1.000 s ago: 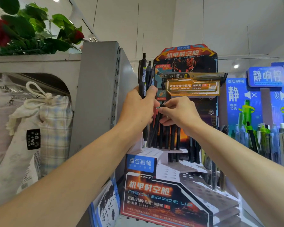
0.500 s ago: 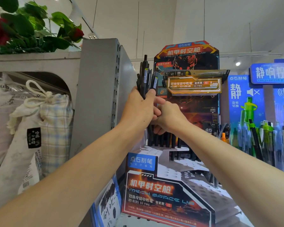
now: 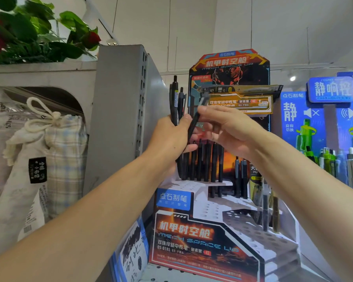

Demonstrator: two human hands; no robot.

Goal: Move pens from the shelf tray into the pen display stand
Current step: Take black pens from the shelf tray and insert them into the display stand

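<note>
Since half a second ago, when both fists were pressed together, I am drawing my right hand [image 3: 230, 131] away to the right with a single black pen [image 3: 196, 119] pinched between thumb and fingertips, its body tilting up toward the stand's header card. I am keeping my left hand [image 3: 171, 139] clenched around the bundle of black pens [image 3: 176, 104], holding them upright and just left of the pen display stand [image 3: 192, 237], so the supply is staying near the holes while the other hand feeds one at a time. I am seeing a row of black pens [image 3: 204, 161] already standing in the far, upper tier, while the nearer perforated steps are showing mostly open holes. I am judging that the pinched pen needs turning tip-down before seating. To the left, a cloth drawstring bag [image 3: 55, 151] is sitting on the neighbouring shelf.
</note>
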